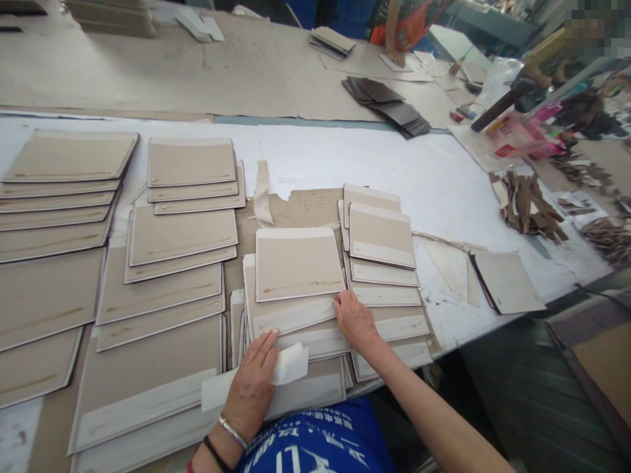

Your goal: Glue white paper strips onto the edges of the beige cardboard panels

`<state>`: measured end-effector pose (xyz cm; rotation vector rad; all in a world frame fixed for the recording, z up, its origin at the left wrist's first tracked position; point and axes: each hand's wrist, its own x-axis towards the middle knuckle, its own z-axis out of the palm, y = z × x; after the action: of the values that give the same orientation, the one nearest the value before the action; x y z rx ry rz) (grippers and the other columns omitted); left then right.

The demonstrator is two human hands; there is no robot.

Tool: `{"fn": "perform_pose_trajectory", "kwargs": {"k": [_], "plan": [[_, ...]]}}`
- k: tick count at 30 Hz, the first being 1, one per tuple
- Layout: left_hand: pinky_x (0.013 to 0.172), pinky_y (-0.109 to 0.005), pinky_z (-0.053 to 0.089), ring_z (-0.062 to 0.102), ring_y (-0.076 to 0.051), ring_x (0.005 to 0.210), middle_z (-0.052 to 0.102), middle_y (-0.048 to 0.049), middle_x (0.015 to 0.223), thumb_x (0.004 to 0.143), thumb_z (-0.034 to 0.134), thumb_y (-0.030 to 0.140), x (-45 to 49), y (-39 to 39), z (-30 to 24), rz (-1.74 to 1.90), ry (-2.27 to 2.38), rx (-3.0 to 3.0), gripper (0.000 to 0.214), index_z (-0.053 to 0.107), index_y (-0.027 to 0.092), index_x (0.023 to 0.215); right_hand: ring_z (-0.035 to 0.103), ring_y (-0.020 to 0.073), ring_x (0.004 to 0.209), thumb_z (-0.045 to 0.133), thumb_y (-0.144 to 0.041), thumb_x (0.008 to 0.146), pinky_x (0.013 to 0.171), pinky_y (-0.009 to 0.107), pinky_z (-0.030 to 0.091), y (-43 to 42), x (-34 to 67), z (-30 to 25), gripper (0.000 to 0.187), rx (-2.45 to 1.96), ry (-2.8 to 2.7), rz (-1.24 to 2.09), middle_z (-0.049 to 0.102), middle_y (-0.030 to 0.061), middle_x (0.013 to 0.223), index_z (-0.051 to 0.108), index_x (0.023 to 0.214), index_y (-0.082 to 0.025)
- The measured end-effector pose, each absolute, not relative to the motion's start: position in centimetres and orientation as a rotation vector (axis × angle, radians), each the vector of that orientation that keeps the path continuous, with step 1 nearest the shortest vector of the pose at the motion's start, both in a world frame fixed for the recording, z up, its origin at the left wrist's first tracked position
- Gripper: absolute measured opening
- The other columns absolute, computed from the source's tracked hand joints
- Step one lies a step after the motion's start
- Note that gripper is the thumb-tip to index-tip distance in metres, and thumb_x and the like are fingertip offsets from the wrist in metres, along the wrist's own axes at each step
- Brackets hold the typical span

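Observation:
Overlapping grey cardboard panels with white edging lie in rows on the table in front of me. My left hand (254, 378) rests flat, fingers stretched out, on a white paper strip (290, 363) that lies across the nearest panels. My right hand (353, 320) presses its fingertips on the lower right corner of the top panel (297, 263) of the middle stack, beside a white strip along its edge. Neither hand lifts anything.
More panel stacks fill the left (59, 197) and centre-right (382, 236). Dark boards (389, 105) lie further back. Brown paper scraps (527, 207) sit at the right. Another person in orange (399, 29) works at the far side. The table edge runs near my right.

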<state>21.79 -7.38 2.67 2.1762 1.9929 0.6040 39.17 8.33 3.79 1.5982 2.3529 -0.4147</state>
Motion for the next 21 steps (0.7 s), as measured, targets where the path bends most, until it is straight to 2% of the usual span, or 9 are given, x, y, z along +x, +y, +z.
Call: {"fn": "perform_pose_trajectory", "kwargs": {"k": [7,10,13,17,21], "plan": [[0.091,-0.038,0.048,0.049,-0.021,0.110,0.059,-0.0106,0.110,0.055,0.028,-0.008,21.7,-7.4,2.5,0.610,2.023,2.213,0.046,0.057,0.013,0.084,0.059,0.0163,0.072,0.037,-0.026,0.089,0.058,0.026,0.039,8.2,39.3,3.8,0.014,1.693,2.355,-0.384,0.059,0.0048,0.087,0.048,0.091,-0.017],[0.091,-0.037,0.047,0.049,-0.020,0.110,0.059,-0.0095,0.110,0.053,0.029,-0.008,21.8,-7.5,2.3,0.622,2.036,2.199,0.046,0.058,0.014,0.082,0.058,0.0185,0.078,0.042,-0.025,0.086,0.066,0.028,0.042,7.8,39.6,3.8,0.016,1.799,2.439,-0.257,0.061,0.0063,0.085,0.050,0.096,-0.016],[0.092,-0.036,0.047,0.049,-0.020,0.111,0.060,-0.0093,0.110,0.053,0.029,-0.008,21.9,-7.6,2.0,0.640,2.051,2.191,0.047,0.059,0.014,0.083,0.053,0.0214,0.096,0.044,-0.024,0.084,0.082,0.034,0.041,6.1,39.7,3.7,0.029,1.655,2.757,-0.096,0.060,0.0128,0.101,0.050,0.110,-0.012],[0.090,-0.034,0.048,0.050,-0.018,0.109,0.061,-0.0078,0.110,0.057,0.029,-0.008,21.9,-7.7,1.7,0.656,2.086,2.187,0.049,0.059,0.015,0.087,0.035,0.0219,0.122,0.045,-0.029,0.083,0.099,0.038,0.031,3.7,40.2,2.9,0.044,1.046,3.081,-0.221,0.047,0.0133,0.127,0.043,0.124,-0.011],[0.090,-0.035,0.048,0.050,-0.018,0.110,0.061,-0.0074,0.110,0.060,0.028,-0.009,22.0,-7.8,1.3,0.684,2.103,2.169,0.050,0.059,0.015,0.092,0.034,0.0252,0.123,0.039,-0.025,0.086,0.101,0.042,0.029,4.0,41.7,2.0,0.042,1.457,2.848,-0.150,0.045,0.0190,0.127,0.046,0.121,-0.003]]}}
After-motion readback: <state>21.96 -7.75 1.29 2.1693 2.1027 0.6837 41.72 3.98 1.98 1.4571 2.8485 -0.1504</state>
